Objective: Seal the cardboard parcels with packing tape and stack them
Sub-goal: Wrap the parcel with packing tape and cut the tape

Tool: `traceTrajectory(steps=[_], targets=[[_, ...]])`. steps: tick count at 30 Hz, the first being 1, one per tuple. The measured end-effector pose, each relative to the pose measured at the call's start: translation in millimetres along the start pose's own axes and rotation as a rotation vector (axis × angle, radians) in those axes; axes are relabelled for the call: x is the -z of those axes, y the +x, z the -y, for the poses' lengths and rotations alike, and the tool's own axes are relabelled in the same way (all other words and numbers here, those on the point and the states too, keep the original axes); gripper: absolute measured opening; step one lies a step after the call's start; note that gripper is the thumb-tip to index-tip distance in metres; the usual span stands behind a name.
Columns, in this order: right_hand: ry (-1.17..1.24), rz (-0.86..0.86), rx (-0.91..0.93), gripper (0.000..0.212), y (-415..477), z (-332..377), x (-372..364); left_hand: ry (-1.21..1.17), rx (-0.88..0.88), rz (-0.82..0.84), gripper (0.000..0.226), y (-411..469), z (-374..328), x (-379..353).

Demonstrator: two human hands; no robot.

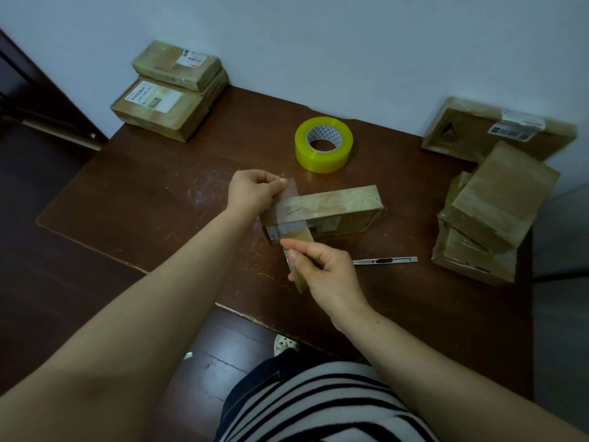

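A small flat cardboard parcel lies in the middle of the dark table. A strip of clear packing tape is stretched across the parcel's left end. My left hand pinches the strip's far end above the parcel. My right hand pinches the strip's near end in front of the parcel. A yellow roll of packing tape stands behind the parcel, apart from both hands.
A metal utility knife lies right of my right hand. Two taped parcels are stacked at the back left corner. Several parcels are heaped at the right edge, one leaning on the wall.
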State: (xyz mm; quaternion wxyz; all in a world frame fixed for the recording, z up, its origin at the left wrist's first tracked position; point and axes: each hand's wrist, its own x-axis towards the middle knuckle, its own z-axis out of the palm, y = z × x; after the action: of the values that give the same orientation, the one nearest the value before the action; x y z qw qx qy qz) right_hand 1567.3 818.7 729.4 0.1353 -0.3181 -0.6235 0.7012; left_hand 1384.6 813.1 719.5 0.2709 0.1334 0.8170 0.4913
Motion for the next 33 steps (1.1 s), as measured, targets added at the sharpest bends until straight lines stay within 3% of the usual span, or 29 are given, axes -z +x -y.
traceTrajectory(steps=[13,18,22,27,31,33], targets=[[0.053,0.028,-0.086,0.029,12.2,-19.1,3.2,0.117,0.052,0.008,0.024,15.6,17.9,-9.7],[0.069,0.057,-0.129,0.027,26.0,-28.8,7.4,0.110,0.247,0.066,0.018,22.5,13.2,-12.8],[0.076,0.085,-0.131,0.025,33.2,-34.5,10.6,0.091,0.397,0.117,0.034,22.7,10.6,-16.7],[0.109,0.109,-0.115,0.027,36.4,-37.9,12.1,0.140,0.423,0.145,0.061,30.4,9.5,-17.5],[0.108,0.115,-0.106,0.027,35.6,-40.7,13.4,0.501,0.422,0.180,0.075,36.8,12.9,-16.8],[0.112,0.108,-0.105,0.027,37.2,-42.1,14.4,0.591,0.340,0.134,0.067,34.6,8.4,-17.4]])
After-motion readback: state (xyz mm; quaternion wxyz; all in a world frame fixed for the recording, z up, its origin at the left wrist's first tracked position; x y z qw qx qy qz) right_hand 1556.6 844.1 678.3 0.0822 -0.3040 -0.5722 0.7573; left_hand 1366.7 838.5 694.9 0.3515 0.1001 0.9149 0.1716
